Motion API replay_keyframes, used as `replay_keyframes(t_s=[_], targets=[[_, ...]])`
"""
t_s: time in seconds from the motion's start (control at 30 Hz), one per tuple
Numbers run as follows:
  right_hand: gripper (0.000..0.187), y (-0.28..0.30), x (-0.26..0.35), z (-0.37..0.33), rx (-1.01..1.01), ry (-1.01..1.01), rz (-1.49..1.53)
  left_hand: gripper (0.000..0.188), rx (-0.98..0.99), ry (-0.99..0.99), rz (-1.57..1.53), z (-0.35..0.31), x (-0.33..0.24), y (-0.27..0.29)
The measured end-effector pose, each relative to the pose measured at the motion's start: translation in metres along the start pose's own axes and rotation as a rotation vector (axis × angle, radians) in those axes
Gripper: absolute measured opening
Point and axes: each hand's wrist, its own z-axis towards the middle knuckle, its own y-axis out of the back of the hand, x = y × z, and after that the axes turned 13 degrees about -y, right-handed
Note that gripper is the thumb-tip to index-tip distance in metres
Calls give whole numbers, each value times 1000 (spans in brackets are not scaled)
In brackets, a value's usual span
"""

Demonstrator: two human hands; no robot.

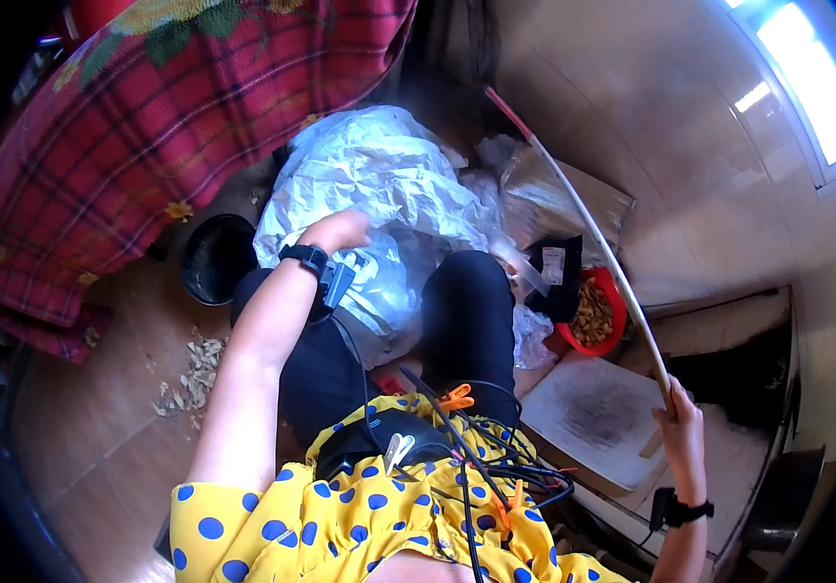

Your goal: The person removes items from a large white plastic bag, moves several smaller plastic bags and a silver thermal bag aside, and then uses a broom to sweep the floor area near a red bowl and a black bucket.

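Note:
My left hand point(342, 230) is curled against a big crumpled white plastic bag point(369, 165) between and beyond my knees. Its fingers look closed on the plastic, though their tips are partly hidden. At the right, my right hand point(682, 428) is closed around the lower end of a long, thin, pale stick point(600, 209). The stick slants up and away to the left and ends in a red tip.
A red bowl point(615, 309) of yellowish-brown pieces stands by a black packet point(556, 277). A dark pot point(219, 260) and pale scraps point(194, 377) are on the floor at left. A red plaid cloth point(214, 107) hangs at upper left. Black cables point(495, 457) lie across my lap.

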Motion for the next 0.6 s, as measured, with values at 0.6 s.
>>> replay_keyframes(t_s=[0.6], targets=[[42, -198, 77, 255, -94, 262, -133, 37, 22, 119, -2, -21, 14, -7]])
